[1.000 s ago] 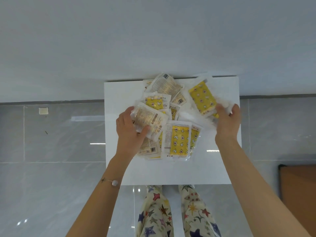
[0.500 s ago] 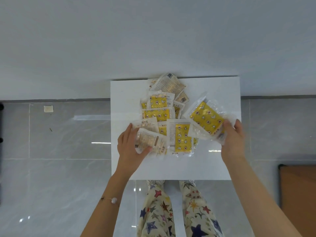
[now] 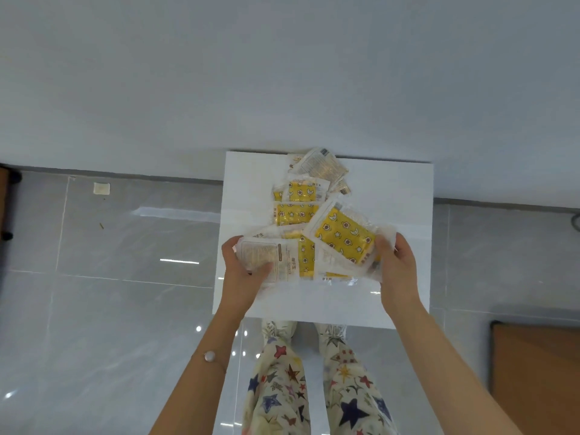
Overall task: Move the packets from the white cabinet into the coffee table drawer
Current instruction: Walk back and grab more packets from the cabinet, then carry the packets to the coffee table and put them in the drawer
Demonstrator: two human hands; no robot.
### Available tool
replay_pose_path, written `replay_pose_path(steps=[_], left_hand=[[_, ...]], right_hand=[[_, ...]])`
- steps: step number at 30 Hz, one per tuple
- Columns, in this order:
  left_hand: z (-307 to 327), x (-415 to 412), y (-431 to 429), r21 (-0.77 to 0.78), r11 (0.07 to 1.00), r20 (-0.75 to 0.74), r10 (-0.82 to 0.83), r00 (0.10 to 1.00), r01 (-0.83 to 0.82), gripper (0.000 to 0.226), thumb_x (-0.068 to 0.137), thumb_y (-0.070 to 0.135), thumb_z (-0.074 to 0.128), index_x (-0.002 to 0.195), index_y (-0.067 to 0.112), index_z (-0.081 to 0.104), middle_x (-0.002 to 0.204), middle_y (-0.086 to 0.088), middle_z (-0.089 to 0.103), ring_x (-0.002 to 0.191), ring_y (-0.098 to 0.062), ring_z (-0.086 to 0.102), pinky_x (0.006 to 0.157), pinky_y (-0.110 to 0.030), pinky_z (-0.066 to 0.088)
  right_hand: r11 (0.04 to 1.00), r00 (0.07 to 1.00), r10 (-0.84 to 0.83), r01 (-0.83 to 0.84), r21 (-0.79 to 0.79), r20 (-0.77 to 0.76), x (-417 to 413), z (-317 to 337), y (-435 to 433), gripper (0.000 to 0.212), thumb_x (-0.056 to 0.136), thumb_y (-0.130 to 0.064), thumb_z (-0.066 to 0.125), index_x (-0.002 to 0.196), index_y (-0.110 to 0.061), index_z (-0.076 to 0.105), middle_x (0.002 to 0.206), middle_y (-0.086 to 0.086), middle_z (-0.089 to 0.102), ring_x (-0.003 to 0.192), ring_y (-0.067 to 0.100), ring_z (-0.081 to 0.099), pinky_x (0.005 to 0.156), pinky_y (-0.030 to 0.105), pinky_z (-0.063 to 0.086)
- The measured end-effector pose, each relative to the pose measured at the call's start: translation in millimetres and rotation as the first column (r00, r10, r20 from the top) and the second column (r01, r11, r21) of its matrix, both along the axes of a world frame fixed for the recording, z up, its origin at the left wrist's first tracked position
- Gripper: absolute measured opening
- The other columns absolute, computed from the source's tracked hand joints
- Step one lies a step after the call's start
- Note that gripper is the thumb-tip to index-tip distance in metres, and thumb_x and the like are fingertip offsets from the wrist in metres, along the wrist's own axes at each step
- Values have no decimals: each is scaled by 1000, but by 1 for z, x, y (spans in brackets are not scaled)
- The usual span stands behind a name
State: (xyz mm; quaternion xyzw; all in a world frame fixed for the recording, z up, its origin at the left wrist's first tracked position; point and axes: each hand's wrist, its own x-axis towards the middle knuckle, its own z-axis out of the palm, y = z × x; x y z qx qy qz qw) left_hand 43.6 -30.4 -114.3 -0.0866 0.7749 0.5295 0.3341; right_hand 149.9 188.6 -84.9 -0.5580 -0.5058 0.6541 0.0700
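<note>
White cabinet (image 3: 405, 196): I stand at its near edge, and the heap of packets (image 3: 296, 211) lies on its top, spread from the back edge toward me. The drawer is not in view. I cannot tell whether the brown board (image 3: 533, 375) at lower right belongs to the coffee table.

Left hand (image 3: 243, 273): grips the pale packet (image 3: 262, 257) at the near left of the heap, thumb on top and fingers (image 3: 229, 248) curled round its left end.

Right hand (image 3: 398, 270): fingers (image 3: 404, 248) wrapped round the right side of the yellow packet (image 3: 343, 237), which is tilted and overlaps the ones beneath.

Step in hand, as I judge it: gathering the near packets into one bundle between both hands.

Method notes:
- The wrappers look slick, so loose ones will probably slide. Press the two hands toward each other to make the stack bear on itself.
- Get fingers under the lowest packet before lifting, or the bottom ones will drop out.
- Square the edges against the cabinet top first.
- Leave the back packets for a second trip rather than overfilling this grip.
</note>
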Motion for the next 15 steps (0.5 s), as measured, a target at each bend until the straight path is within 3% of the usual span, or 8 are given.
replay_pose_path(steps=[2, 6, 12, 15], left_hand=[[24, -2, -4, 26, 996, 66, 81, 995, -83, 66, 83, 2, 70, 128, 26, 29, 117, -6, 58, 103, -21, 64, 78, -36, 59], [95, -11, -6, 131, 973, 5, 189, 982, -188, 66, 83, 2, 71, 130, 25, 30, 117, -6, 59, 99, -17, 67, 74, -32, 59], [219, -13, -10, 267, 919, -91, 324, 942, -290, 62, 85, 7, 69, 130, 31, 34, 125, -8, 56, 108, -20, 64, 82, -37, 58], [267, -1, -26, 347, 851, -40, 434, 900, -394, 54, 89, 7, 63, 126, 35, 36, 127, -9, 55, 111, -25, 62, 83, -40, 58]], right_hand=[[1000, 1000, 26, -26, 3, -5, -4, 21, 2, 16, 99, -16, 47, 101, -16, 63, 98, 5, 68, 90, 22, 65, 82, 43, 53], [995, 995, 97, -97, 11, -24, -15, 82, 9, 15, 100, -17, 47, 100, -18, 62, 104, 9, 68, 96, 27, 66, 81, 44, 56], [967, 968, 241, -234, 101, -64, -24, 197, 11, 15, 100, -14, 46, 104, -17, 60, 100, 3, 67, 88, 19, 66, 71, 31, 55], [940, 942, 324, -309, 145, -92, -22, 246, 7, 18, 100, -13, 45, 111, -12, 59, 101, 2, 67, 85, 14, 66, 63, 21, 54]])
